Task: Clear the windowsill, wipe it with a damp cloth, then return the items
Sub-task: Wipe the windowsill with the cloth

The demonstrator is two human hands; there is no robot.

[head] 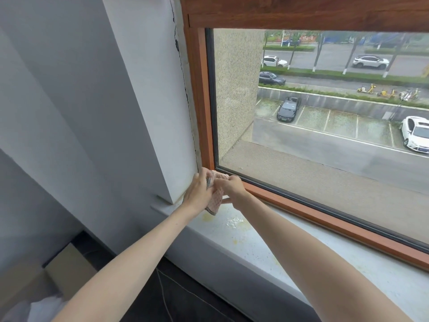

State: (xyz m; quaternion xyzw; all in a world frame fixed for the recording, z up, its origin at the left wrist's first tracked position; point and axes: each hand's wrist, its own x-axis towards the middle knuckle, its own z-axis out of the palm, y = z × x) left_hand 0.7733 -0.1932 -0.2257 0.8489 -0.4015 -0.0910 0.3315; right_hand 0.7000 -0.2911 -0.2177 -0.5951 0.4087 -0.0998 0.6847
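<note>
**Both hands on the cloth at the sill's left corner**

Starting over at 8 o'clock in the shot, there's a cardboard box (67,268) down on the dark floor (197,298). Above it, from about 9 to 11 o'clock, is the white wall (139,89) that juts out beside the window.

Just below the middle, the two hands meet at the corner where wall, frame and windowsill (278,259) come together. The left hand (197,191) has its back to the camera, fingers pointing up toward 12 and lying against the left side of the cloth (216,196). Its thumb is hidden, so I honestly can't tell if it's gripping or only pressing. The cloth is pinkish with a dotted pattern and sits bunched between both hands, with its bottom end hanging toward 6, just above the sill.

The right hand (233,188) is at the cloth's 3 o'clock, fingers curled round the top of it and holding on.

On the sill there's a yellowish stain (207,217) right under the cloth and some white crumbs (234,221) at its 5 o'clock.

The wooden window frame (325,214) runs off toward 4 o'clock along the sill's far edge. Through the glass, from 1 to 3 o'clock, are parked cars (287,109).
</note>
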